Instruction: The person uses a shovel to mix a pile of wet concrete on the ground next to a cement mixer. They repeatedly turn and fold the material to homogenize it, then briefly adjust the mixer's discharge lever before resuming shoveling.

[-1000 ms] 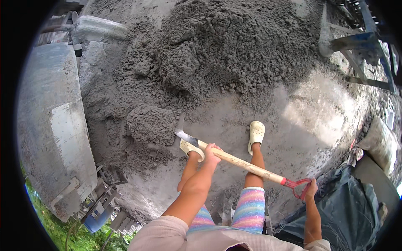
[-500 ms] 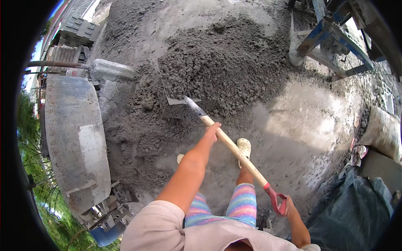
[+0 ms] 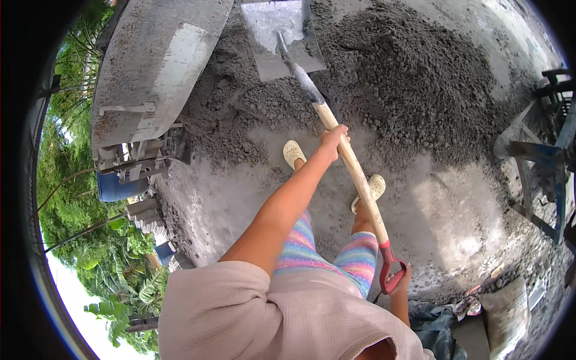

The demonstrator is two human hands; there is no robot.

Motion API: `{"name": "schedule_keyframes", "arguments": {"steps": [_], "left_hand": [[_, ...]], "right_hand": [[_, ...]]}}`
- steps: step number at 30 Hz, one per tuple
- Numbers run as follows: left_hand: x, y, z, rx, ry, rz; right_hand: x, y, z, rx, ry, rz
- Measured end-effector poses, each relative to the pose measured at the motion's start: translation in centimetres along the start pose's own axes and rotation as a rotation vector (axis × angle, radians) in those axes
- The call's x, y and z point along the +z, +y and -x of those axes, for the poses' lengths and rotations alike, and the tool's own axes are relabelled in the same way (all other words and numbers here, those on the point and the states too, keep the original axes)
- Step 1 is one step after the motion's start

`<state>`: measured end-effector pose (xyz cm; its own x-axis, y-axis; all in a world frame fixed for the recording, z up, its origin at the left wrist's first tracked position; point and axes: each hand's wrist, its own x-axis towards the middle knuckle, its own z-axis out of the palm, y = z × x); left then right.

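A square-bladed shovel [image 3: 361,181] slants across the middle of the head view. My left hand [image 3: 333,139] is closed around the upper part of its pale wooden shaft. Lower right, my right hand [image 3: 401,282] grips the red D-shaped handle. The metal blade [image 3: 273,27] points away from me at the top, its surface mostly bare, with grey residue and a few dark bits along its right side. It lies over the left part of a spread heap of damp grey mix [image 3: 420,78]. Whether it touches the heap I cannot tell.
Left of the blade is a large curved grey metal panel [image 3: 144,72], with a blue container [image 3: 122,187] below it. A blue metal frame [image 3: 540,159] stands at the right. A sack [image 3: 505,309] and dark sheeting [image 3: 435,327] lie lower right.
The view and my body have turned left, toward the metal panel. The blade, loaded with grey mix before, is now mostly bare. Both hands have kept their hold on the shovel.
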<state>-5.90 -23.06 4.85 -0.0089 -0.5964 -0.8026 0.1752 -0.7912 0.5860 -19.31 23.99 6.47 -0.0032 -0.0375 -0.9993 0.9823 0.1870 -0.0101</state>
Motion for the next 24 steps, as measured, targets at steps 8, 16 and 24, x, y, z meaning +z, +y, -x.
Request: {"name": "schedule_keyframes", "arguments": {"steps": [8,16,24], "left_hand": [[-7.8,-21.8,2.2,-0.728,0.093,0.384],[-4.3,-27.4,2.8,-0.867,0.027,0.647],[-7.6,-18.4,-2.2,-0.593,-0.007,0.656]], "right_hand": [[-2.8,-6.0,19.5,-0.300,0.377,0.145],[6.5,-5.2,24.9,-0.638,0.454,0.322],[13.2,-4.8,18.2,-0.315,0.308,0.273]]}}
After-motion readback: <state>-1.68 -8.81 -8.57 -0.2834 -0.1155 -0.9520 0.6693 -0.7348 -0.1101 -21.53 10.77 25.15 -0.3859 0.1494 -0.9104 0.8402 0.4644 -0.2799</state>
